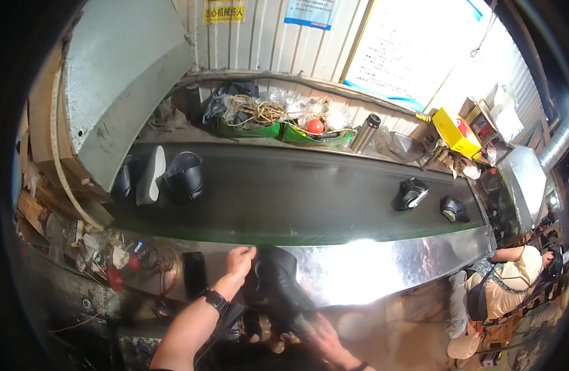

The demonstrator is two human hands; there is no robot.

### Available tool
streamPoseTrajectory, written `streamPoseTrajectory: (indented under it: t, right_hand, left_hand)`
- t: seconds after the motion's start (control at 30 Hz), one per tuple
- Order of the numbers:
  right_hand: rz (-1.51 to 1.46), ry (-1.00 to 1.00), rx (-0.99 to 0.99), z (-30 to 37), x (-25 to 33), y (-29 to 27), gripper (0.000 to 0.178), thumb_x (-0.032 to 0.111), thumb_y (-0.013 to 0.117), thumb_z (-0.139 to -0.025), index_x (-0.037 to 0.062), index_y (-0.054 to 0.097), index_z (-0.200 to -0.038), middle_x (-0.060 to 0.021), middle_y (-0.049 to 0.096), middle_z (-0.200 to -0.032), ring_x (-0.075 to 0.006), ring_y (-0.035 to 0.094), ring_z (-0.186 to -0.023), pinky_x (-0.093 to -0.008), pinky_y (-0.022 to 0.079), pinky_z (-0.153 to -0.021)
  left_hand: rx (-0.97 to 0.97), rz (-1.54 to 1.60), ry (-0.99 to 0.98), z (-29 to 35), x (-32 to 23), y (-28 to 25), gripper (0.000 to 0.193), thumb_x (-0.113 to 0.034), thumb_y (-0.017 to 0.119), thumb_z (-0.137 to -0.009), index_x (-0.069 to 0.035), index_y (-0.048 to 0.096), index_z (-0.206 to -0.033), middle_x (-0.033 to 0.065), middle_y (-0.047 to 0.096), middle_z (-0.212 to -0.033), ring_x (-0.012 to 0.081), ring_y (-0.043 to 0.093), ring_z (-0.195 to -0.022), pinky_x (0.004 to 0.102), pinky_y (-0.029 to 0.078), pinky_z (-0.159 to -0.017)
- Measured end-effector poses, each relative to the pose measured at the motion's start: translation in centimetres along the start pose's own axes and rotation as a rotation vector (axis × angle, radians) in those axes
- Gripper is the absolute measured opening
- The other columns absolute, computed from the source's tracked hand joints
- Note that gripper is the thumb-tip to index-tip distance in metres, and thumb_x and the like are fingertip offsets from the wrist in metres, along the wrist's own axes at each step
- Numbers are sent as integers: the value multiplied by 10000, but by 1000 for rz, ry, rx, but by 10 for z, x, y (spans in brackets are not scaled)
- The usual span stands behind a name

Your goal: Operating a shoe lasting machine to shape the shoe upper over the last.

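A black shoe (pixel 278 281), partly smeared by motion, is held tilted between my hands at the near metal edge of the conveyor belt (pixel 297 191). My left hand (pixel 239 262), a dark watch on its wrist, has its fingers closed at the shoe's upper left edge. At its lower right end my right hand (pixel 328 341) grips it; some of those fingers are hidden. Beyond, at the belt's left end, lie a dark shoe (pixel 125 177), a shoe with its pale sole showing (pixel 151 175) and another black shoe (pixel 184 177).
Two black shoes with pale soles, one (pixel 412 194) and another (pixel 454 209), rest at the belt's right. A black phone (pixel 194 274) lies left of my hands. Green bins (pixel 250 130) and a steel flask (pixel 366 133) line the back shelf. A person (pixel 513 281) sits at the right.
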State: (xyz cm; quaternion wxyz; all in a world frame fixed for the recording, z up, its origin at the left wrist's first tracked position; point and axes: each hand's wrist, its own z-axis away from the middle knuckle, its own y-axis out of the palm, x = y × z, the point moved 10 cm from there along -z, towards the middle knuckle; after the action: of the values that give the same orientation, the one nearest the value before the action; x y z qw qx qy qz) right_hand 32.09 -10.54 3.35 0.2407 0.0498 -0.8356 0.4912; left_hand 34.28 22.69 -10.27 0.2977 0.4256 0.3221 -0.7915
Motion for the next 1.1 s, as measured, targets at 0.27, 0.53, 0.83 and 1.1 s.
streamPoseTrajectory:
  t: [0.27,0.53,0.83,1.1]
  right_hand:
    - [-463,278,-63,-17,-47,42,1135,205,893,-728,-88,148,-1534,-340,208,-1574,-481,293,-1444,-481,332,-1153]
    - [-344,137,194,28,-46,29,947,195,808,-795,-39,241,-1516,-306,358,-1488,-457,413,-1332,-478,383,-1077]
    - [-547,174,198,33,-74,52,948,190,846,-724,-11,338,-1498,-236,366,-1537,-421,322,-1445,-609,206,-1187]
    - [-1163,477,230,-26,-54,12,1016,231,788,-864,-40,83,-1544,-216,456,-1488,-315,383,-1426,-443,215,-1203]
  left_hand:
    - [-138,-305,158,-33,-1,0,362,-316,699,-909,41,728,-961,181,742,-949,258,691,-884,387,502,-788]
    - [-54,-410,-49,34,3,6,770,-531,780,-763,38,603,-1251,232,668,-1195,350,637,-1129,424,485,-986]
    - [-117,-399,-46,37,2,15,558,-387,778,-667,38,672,-1013,202,713,-949,355,684,-960,425,529,-881]
    - [-183,10,-7,91,-25,-57,348,-264,772,-702,7,686,-902,107,712,-821,207,673,-750,356,535,-699]
